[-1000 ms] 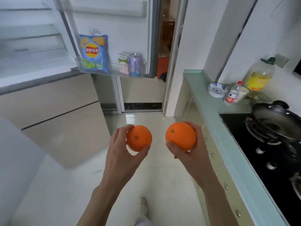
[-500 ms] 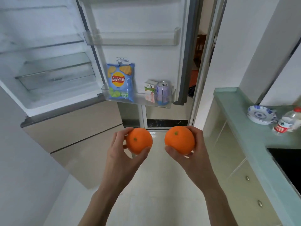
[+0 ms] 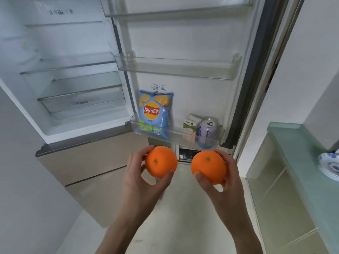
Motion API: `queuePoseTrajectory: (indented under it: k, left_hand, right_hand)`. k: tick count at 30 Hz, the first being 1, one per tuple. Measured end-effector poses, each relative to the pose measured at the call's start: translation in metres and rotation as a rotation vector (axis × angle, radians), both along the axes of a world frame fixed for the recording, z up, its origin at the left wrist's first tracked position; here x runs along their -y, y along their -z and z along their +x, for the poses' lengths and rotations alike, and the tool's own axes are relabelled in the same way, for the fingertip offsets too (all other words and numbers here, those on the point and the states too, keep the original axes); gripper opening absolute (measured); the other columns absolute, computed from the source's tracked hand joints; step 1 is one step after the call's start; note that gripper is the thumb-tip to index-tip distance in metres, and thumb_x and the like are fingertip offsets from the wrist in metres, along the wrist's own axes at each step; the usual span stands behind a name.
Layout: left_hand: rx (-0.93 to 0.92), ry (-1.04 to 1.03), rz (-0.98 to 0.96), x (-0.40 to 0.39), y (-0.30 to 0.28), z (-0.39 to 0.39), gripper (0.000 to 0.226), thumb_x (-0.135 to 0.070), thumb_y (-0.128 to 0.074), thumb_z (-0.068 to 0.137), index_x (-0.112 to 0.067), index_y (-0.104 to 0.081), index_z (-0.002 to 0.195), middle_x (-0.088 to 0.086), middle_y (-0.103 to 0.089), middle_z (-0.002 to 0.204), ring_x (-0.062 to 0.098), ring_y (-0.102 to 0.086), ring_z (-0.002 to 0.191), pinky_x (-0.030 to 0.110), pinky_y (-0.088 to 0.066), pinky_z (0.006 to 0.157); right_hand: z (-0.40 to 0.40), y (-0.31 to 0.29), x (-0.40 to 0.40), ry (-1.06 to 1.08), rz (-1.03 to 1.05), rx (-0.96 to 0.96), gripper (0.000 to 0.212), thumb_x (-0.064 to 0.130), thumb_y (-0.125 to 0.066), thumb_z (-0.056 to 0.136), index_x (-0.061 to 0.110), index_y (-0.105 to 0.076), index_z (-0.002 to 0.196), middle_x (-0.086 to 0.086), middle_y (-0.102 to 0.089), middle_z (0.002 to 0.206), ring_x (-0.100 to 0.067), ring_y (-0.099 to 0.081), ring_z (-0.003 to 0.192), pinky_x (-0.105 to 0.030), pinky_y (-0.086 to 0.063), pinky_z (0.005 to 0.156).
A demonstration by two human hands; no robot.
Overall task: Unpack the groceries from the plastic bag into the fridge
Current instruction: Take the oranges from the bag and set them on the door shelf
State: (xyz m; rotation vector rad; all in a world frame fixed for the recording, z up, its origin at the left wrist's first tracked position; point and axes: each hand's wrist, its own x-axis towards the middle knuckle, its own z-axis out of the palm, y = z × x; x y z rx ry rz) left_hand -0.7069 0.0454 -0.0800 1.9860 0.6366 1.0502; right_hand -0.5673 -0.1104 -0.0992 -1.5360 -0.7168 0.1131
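Looking through the head cam, the only view here: the left hand (image 3: 145,178) gripped one orange (image 3: 161,161) and the right hand (image 3: 220,182) gripped the other orange (image 3: 208,166), fingers and thumb curled round each, both held up in front of the open fridge (image 3: 77,92). Compared with a second earlier, the stove had dropped out of frame and the fridge shelves filled the view, so the person had basically turned to face it. Chips bag (image 3: 155,114), milk carton (image 3: 189,128) and can (image 3: 207,132) already sat in the bottom door bin (image 3: 176,133). My guess: the oranges get shelved next. Couldn't see the plastic bag anywhere.
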Motion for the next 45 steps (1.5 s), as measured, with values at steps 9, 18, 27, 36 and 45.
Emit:
queuePoseTrajectory:
  k: [9,18,27,36,45]
  left_hand:
    - [0.001,-0.059,0.030,-0.068,-0.012,0.007,0.069,-0.045,-0.085,0.071,-0.042,-0.051,0.131,-0.026,-0.054,0.128,-0.005,-0.053,0.122,0.013,-0.050,0.092]
    - [0.083,0.025,-0.027,-0.177,-0.031,0.020,0.070,-0.049,-0.092,0.068,-0.050,-0.051,0.125,-0.035,-0.056,0.125,-0.005,-0.058,0.116,0.022,-0.051,0.089]
    - [0.258,0.210,0.075,-0.293,-0.092,0.049,0.066,-0.055,-0.084,0.064,-0.057,-0.053,0.122,-0.026,-0.057,0.131,-0.004,-0.055,0.125,0.007,-0.051,0.089]
    - [0.405,0.407,0.177,-0.327,-0.160,0.092,0.064,-0.051,-0.079,0.069,-0.049,-0.056,0.129,-0.018,-0.058,0.133,0.003,-0.057,0.128,0.008,-0.049,0.092]
    - [0.294,0.408,0.196,-0.334,-0.184,0.146,0.060,-0.050,-0.087,0.069,-0.050,-0.059,0.122,-0.027,-0.060,0.123,-0.007,-0.059,0.116,0.013,-0.044,0.089]
  right_hand:
    - [0.015,-0.015,-0.075,-0.033,-0.017,0.035,0.081,0.072,-0.073,0.064,0.056,-0.041,0.137,0.044,-0.040,0.138,0.011,-0.052,0.120,-0.021,-0.057,0.080]
    - [0.018,-0.048,-0.182,-0.020,0.089,0.005,0.070,0.048,-0.093,0.066,0.049,-0.055,0.125,0.031,-0.055,0.127,-0.006,-0.067,0.111,-0.029,-0.061,0.079]
    - [0.019,-0.114,-0.259,0.120,0.167,0.135,0.076,0.067,-0.086,0.051,0.050,-0.060,0.120,0.022,-0.065,0.124,-0.009,-0.072,0.104,-0.021,-0.060,0.072]
    - [0.032,-0.182,-0.280,0.339,0.221,0.327,0.071,0.062,-0.076,0.061,0.047,-0.057,0.129,0.012,-0.062,0.134,-0.011,-0.067,0.113,-0.024,-0.057,0.081]
    - [0.071,-0.210,-0.297,0.445,0.076,0.350,0.056,0.061,-0.076,0.069,0.047,-0.053,0.119,0.019,-0.065,0.124,0.005,-0.066,0.105,-0.004,-0.047,0.080]
